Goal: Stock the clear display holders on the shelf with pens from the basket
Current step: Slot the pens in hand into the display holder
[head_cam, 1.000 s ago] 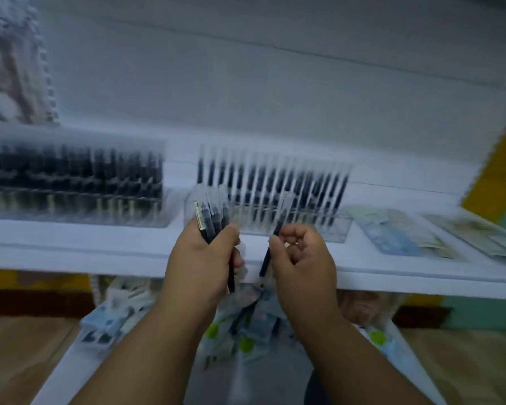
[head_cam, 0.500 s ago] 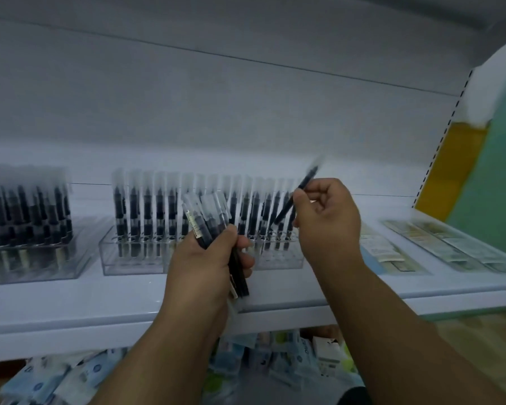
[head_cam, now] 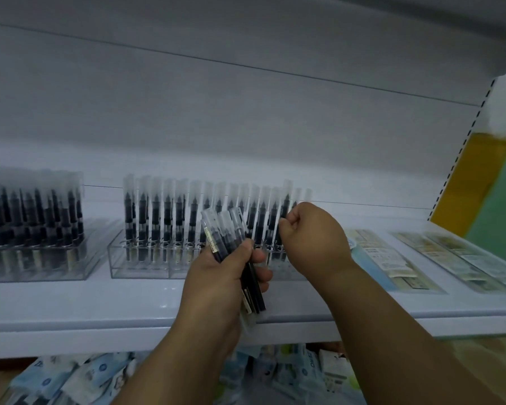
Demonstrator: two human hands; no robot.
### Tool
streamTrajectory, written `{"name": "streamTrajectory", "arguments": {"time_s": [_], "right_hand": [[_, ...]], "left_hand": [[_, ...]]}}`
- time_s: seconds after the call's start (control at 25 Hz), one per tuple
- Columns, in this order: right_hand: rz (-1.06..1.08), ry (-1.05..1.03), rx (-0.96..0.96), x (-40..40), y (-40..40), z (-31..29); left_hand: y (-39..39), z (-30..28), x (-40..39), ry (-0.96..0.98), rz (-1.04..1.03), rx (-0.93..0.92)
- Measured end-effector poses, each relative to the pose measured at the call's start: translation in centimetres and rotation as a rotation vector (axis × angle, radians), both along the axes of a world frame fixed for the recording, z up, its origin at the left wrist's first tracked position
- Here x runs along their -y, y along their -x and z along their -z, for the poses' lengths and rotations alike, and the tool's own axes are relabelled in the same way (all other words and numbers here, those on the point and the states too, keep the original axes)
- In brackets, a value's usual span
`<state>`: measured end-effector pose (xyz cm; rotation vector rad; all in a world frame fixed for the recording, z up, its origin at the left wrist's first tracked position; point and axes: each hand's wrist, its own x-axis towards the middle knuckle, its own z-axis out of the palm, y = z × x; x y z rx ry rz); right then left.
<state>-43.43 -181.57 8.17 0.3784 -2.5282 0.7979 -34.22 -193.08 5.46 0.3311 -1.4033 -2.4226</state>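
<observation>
Pens [head_cam: 231,238] sit in a bunch in the left hand [head_cam: 219,276], whose grip is clamped round their dark barrels, clear caps pointing up and back toward the shelf [head_cam: 70,305]. One barrel near the front shows a pale label strip. The bunch is held just in front of the middle holder [head_cam: 140,258], a clear tray on the shelf with a row of upright pens, each with a clear cap on top.

The right hand [head_cam: 313,238] is at the right end of that row. Its grip is curled, thumb and fingers pinching one pen [head_cam: 284,211] that stands upright and a little higher than its neighbours; whether its tip is seated in the tray cannot be told, as the hand covers it.

A second holder [head_cam: 35,258] stands to the left on the same shelf, apart from the first, packed with dark pens and blurred. To the right of the hands, flat packets [head_cam: 386,258] lie on the shelf, with more [head_cam: 465,258] further right. Below the shelf edge, blue and white packs [head_cam: 79,378] are heaped.
</observation>
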Motion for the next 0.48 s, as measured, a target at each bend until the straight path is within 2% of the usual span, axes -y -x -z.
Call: {"name": "streamTrajectory", "arguments": {"time_s": [0.2, 0.28, 0.36, 0.48], "right_hand": [[0.005, -0.238, 0.072, -0.1, -0.2, -1.1], [-0.01, -0.266, 0.119, 0.0, -0.1, -0.8], [0.001, -0.191, 0.154, -0.3, -0.2, -0.3], [-0.055, 0.057, 0.071, -0.7, -1.7, 0.0]], "left_hand": [[0.1, 0.2, -0.2, 0.014, 0.023, 0.005], [0.1, 0.0, -0.3, 0.03, 0.029, 0.007], [0.1, 0.1, -0.4, 0.054, 0.035, 0.013], [0.0, 0.1, -0.5, 0.078, 0.06, 0.006]]}}
